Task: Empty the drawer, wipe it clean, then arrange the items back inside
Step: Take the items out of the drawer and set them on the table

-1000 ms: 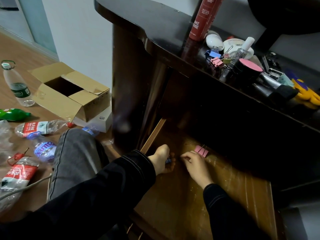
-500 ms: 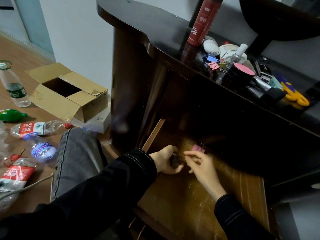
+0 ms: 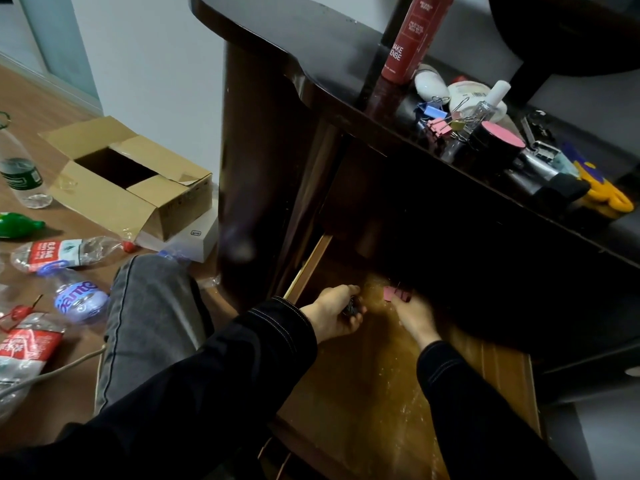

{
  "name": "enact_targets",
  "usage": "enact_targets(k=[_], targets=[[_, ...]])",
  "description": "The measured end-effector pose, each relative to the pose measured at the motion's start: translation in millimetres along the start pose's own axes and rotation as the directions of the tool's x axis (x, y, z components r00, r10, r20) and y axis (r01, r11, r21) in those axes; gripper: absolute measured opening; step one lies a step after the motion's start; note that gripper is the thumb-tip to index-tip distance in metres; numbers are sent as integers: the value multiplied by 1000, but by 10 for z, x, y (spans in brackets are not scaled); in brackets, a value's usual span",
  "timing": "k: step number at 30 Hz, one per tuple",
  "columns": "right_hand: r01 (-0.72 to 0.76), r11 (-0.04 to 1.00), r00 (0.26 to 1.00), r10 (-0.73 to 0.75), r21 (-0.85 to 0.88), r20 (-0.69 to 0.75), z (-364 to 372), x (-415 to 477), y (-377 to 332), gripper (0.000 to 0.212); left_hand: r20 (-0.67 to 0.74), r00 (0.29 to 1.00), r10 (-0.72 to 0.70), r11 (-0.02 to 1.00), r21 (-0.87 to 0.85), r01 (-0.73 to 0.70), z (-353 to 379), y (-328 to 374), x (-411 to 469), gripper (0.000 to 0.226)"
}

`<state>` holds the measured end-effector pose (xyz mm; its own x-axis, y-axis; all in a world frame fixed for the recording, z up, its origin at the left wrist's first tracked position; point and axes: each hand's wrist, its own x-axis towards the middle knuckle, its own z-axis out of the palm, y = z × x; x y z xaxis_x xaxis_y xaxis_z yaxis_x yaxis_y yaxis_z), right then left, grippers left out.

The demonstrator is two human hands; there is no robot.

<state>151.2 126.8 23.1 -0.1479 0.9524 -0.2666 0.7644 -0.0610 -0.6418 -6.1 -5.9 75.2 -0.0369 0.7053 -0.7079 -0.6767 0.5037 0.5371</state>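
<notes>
Drawer (image 3: 374, 393): pulled out from under the dark desk (image 3: 277, 46). Its brown wooden bottom is largely bare, scuffed and marked with pale streaks. Both hands are inside, toward the back left corner.

Left hand (image 3: 332, 315): black sleeve, fingers curled round a small dark object (image 3: 351, 309) held against the palm. What the object is cannot be made out. The hand is just beside the drawer's left wall.

Right hand (image 3: 412, 313): blurred. Its fingertips meet a pink binder clip (image 3: 393, 293) lying on the drawer bottom, at the edge of the shadow under the desk. Whether the fingers pinch the clip or merely touch it cannot be told.

Desk top: a tall red tube (image 3: 412, 36) stands upright. Near it to the right, packed close together, are a heap of coloured binder clips (image 3: 437, 121), a clear spray bottle (image 3: 486, 105), a black jar with a pink lid (image 3: 498, 142) and a yellow and purple item (image 3: 604, 194).

Floor, left of the desk: an open cardboard box (image 3: 131, 188) rests partly on a flat white box (image 3: 194, 237). Several plastic bottles (image 3: 65, 252) are near it, most lying on their sides. The person's knee (image 3: 149, 317), in grey jeans, is between the bottles and the desk.
</notes>
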Motion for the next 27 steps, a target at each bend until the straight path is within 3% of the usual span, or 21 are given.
enact_targets(k=[3,9,13,21,24,27], targets=[[-21,994,999,25,111,-30,68,16,-60,37,-14,1000,3,1000,-18,-3,0,-7,26,25],[107,991,988,-116,85,106,34,-167,-175,12,8,1000,24,998,-56,-24,18,-5,45,19],[189,976,972,-201,104,124,-130,-466,-76,3,15,998,59,998,6,-59,0,-12,34,9],[325,943,935,-309,-71,175,-522,-1101,72,7,39,991,128,978,160,-133,9,-54,-135,7],[429,878,902,-405,-212,147,-711,-1347,-41,12,119,982,144,958,233,-169,40,-48,-326,11],[521,760,851,-497,-388,169,-909,-1590,-198,17,176,949,262,852,419,-313,109,0,-607,24]])
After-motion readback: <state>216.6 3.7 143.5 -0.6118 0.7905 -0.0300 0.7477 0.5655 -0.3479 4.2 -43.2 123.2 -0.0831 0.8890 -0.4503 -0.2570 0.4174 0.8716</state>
